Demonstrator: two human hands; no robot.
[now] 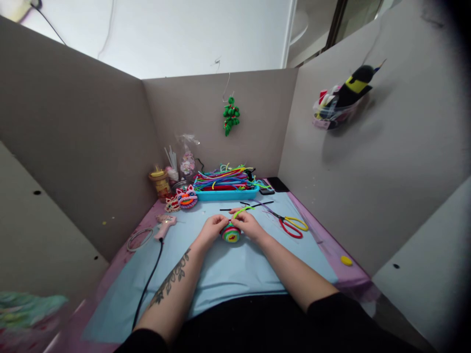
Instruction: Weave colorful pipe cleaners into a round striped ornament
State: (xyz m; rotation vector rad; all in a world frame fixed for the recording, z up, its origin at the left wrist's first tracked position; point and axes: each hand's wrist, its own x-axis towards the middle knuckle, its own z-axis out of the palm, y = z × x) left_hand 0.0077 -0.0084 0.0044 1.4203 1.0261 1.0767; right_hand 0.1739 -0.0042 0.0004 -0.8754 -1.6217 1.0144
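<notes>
A small round craft piece (231, 235) in green, red and yellow rings is held near the middle of the blue cloth. My left hand (214, 228) pinches its upper left edge. On its upper right edge the fingers of my right hand (248, 225) are closed, with a lime-green pipe cleaner (243, 210) rising between them. The fingertips of both hands nearly meet at the top of the piece, and the exact grip there is too small to make out. Scissors (292, 226) with red and yellow handles lie to the right of my right hand.
Behind stands a blue tray (224, 195) of pipe cleaners, with lion-like craft faces (187, 197) to its left. A pink glue gun (165, 226) and its cable lie left. Black pieces (225, 210) lie before the tray; a yellow disc (346, 260) sits right. Grey panels enclose the table.
</notes>
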